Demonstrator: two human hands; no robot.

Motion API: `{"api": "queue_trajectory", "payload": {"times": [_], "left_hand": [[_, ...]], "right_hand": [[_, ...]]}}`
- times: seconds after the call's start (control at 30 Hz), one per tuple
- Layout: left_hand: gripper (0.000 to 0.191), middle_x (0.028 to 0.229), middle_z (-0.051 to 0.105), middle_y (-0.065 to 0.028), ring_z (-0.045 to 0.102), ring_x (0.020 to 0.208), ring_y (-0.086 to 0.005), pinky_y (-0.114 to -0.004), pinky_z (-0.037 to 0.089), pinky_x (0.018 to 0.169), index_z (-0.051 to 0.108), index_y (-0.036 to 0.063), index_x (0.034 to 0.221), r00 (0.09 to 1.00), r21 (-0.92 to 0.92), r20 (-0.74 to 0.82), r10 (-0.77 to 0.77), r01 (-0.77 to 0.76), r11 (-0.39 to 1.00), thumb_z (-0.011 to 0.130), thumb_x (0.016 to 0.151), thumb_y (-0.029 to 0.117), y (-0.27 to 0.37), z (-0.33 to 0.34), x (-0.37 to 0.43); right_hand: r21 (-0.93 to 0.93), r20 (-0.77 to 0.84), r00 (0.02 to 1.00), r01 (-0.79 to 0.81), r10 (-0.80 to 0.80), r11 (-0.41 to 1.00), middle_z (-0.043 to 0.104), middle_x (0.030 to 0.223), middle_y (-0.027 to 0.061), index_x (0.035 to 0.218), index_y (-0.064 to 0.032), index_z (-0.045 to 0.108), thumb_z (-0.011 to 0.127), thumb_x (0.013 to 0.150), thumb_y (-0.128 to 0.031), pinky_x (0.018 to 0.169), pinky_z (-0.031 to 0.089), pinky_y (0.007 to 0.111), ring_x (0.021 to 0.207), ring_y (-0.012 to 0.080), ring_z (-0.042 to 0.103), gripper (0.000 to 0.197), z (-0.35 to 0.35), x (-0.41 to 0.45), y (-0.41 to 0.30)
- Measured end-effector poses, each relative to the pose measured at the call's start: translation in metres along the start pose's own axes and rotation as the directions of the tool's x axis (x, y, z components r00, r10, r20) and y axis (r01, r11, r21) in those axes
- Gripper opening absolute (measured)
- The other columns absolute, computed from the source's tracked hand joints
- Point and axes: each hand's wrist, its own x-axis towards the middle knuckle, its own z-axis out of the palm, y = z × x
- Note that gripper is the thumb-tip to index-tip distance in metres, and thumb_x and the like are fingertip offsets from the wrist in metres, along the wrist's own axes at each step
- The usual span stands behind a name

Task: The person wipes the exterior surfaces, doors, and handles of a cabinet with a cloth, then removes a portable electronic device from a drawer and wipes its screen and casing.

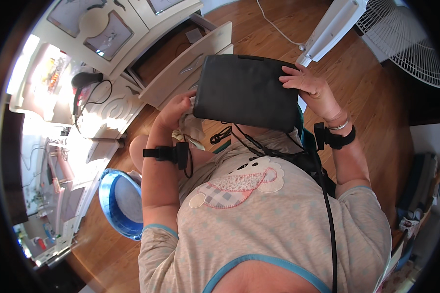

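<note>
A flat black device (pixel 247 93) with rounded corners, its exact kind unclear, is held up above my lap. My right hand (pixel 311 84) grips its upper right corner, fingers lying on the dark face and thumb hidden. At the opposite edge, my left hand (pixel 176 110) holds a crumpled pale cloth (pixel 192 124) that hangs below the fingers. The left fingertips are partly hidden behind the device, so whether they also support it is unclear. Black cables (pixel 256 146) run across my lap beneath it.
To the left, a blue plastic basin (pixel 106 205) with whitish contents stands on the wooden floor (pixel 352 121). A drawer (pixel 190 64) juts from the white cabinet (pixel 132 34), near a hair dryer (pixel 86 80). A white stand (pixel 333 27) and a fan (pixel 407 40) stand ahead right.
</note>
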Motion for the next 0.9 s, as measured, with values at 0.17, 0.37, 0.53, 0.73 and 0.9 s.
{"api": "queue_trajectory", "payload": {"times": [0.17, 0.37, 0.53, 0.73, 0.9], "left_hand": [[0.069, 0.112, 0.061, -0.0126, 0.060, 0.098, -0.0169, -0.027, 0.047, 0.088, 0.047, -0.0096, 0.127, 0.988, 0.114, -0.152, -0.032, 0.050, 0.992, 0.075, 0.077, 0.030, 0.002, 0.012, 0.004], [0.066, 0.109, 0.062, -0.0128, 0.060, 0.097, -0.0186, -0.029, 0.047, 0.088, 0.049, -0.0097, 0.126, 0.981, 0.023, -0.192, -0.027, 0.032, 0.999, 0.077, 0.075, 0.020, 0.007, 0.020, 0.007], [0.067, 0.112, 0.061, -0.0126, 0.059, 0.099, -0.0184, -0.030, 0.047, 0.089, 0.047, -0.0105, 0.128, 0.981, 0.152, -0.191, -0.017, 0.047, 0.987, 0.077, 0.076, 0.020, 0.010, 0.008, 0.002], [0.054, 0.097, 0.064, -0.0087, 0.060, 0.089, -0.0151, -0.028, 0.048, 0.082, 0.053, -0.0056, 0.123, 0.921, 0.469, -0.373, 0.108, 0.087, 0.879, 0.073, 0.077, 0.015, 0.033, 0.006, -0.009], [0.024, 0.077, 0.065, -0.0078, 0.060, 0.070, -0.0137, -0.029, 0.048, 0.063, 0.065, -0.0033, 0.099, 0.835, 0.677, -0.530, 0.148, 0.312, 0.667, 0.066, 0.079, 0.011, 0.058, 0.013, -0.014]], "right_hand": [[-0.018, 0.050, 0.997, -0.053, 0.053, 0.998, 0.066, 0.111, 0.0063, 0.109, -0.0078, 0.065, 0.054, 0.074, 0.017, 0.111, 0.028, 0.044, 0.122, 0.0280, 0.052, 0.045, -0.005, -0.004, -0.006], [0.470, -0.338, 0.832, -0.257, 0.441, 0.845, 0.047, 0.135, 0.0153, 0.145, 0.0000, 0.021, 0.060, 0.090, -0.017, 0.101, 0.039, 0.038, 0.123, 0.0210, 0.046, 0.068, -0.002, -0.016, 0.020], [0.789, 0.115, 0.707, -0.491, 0.698, 0.368, 0.055, 0.121, 0.0106, 0.141, -0.0032, 0.031, 0.054, 0.091, -0.048, 0.086, 0.049, 0.037, 0.103, 0.0207, 0.057, 0.071, 0.015, -0.014, 0.026], [0.829, 0.257, 0.724, -0.506, 0.641, 0.239, 0.059, 0.113, 0.0066, 0.131, -0.0042, 0.046, 0.053, 0.093, -0.042, 0.081, 0.051, 0.036, 0.096, 0.0168, 0.060, 0.054, 0.022, -0.006, 0.036], [0.843, 0.289, 0.737, -0.498, 0.611, 0.203, 0.060, 0.109, 0.0045, 0.127, -0.0058, 0.049, 0.051, 0.094, -0.035, 0.073, 0.052, 0.033, 0.092, 0.0138, 0.060, 0.044, 0.018, -0.010, 0.041]]}}
